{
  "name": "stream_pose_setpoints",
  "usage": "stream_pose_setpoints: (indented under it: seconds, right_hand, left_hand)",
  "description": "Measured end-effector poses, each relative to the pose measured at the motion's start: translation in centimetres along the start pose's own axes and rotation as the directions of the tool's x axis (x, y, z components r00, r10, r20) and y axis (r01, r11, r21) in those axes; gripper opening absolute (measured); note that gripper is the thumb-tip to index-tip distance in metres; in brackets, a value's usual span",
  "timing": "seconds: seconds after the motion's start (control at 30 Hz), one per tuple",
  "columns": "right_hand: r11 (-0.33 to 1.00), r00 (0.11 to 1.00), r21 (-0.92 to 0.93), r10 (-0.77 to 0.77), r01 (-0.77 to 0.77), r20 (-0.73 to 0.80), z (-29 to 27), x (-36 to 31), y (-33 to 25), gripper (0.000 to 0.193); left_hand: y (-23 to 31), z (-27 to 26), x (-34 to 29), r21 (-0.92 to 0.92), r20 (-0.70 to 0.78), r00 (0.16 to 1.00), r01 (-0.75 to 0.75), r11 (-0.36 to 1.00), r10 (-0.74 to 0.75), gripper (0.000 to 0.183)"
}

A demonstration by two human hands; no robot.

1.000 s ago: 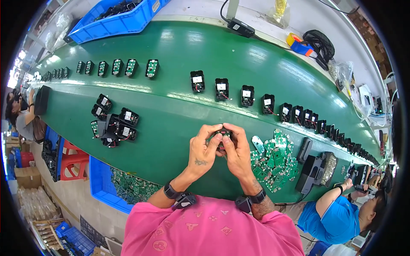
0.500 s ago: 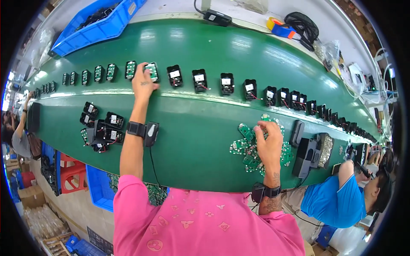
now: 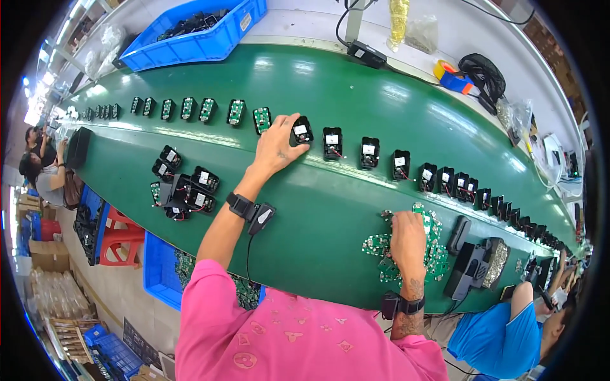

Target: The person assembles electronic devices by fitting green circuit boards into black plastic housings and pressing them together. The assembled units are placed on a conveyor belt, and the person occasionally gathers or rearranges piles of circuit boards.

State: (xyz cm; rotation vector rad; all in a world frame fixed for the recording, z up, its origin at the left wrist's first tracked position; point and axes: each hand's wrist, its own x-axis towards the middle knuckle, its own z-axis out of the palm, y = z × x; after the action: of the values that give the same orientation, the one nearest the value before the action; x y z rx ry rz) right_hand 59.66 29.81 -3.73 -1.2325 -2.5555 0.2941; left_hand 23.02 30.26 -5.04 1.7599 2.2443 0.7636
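Note:
My left hand (image 3: 277, 146) has its thumb and fingers around a black plastic housing (image 3: 303, 133) in the row along the green bench. A white label shows inside that housing. Just left of it stands a housing with a green circuit board (image 3: 262, 120) on top. Over a loose pile of green circuit boards (image 3: 434, 244), my right hand (image 3: 408, 240) is closed, fingertips down. A small circuit board (image 3: 386, 215) shows at its fingertips, partly hidden. Both wrists wear black straps with small devices.
Several housings (image 3: 368, 152) run rightward without boards; those leftward carry boards. More housings (image 3: 202, 181) cluster near my left forearm. A black device (image 3: 466, 270) stands right of the pile. A blue crate (image 3: 197, 38) sits at the back left. A person in blue (image 3: 495, 340) sits at right.
My left hand has moved right from the board-topped housing to the neighbouring one. My right fingers have closed at the pile's left side. The whole view has shifted.

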Motion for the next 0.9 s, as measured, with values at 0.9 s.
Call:
stream_pose_setpoints:
  seconds: [0.9]
  right_hand:
    - [0.245, 0.968, 0.937, 0.028, -0.249, 0.25, -1.6, 1.0, -7.4, 0.023]
  left_hand:
    - [10.2, 2.7, -14.0, -0.86, 0.155, 0.987, 0.157, 0.485, -0.045, 0.013]
